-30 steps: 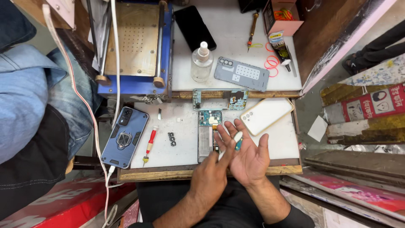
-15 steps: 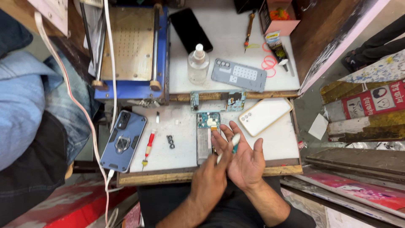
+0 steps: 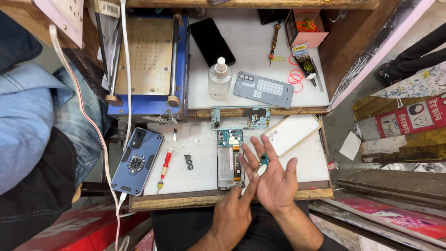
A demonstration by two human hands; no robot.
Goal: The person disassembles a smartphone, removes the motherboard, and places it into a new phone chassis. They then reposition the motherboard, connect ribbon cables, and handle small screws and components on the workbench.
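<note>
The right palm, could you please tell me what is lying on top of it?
A small green circuit part lies on the open right hand, near the fingers. The left hand touches beside it, hiding some of the palm.

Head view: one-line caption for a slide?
Right hand open palm-up with a small circuit part on its fingers, left hand touching it, beside an opened phone on a white bench.
</note>
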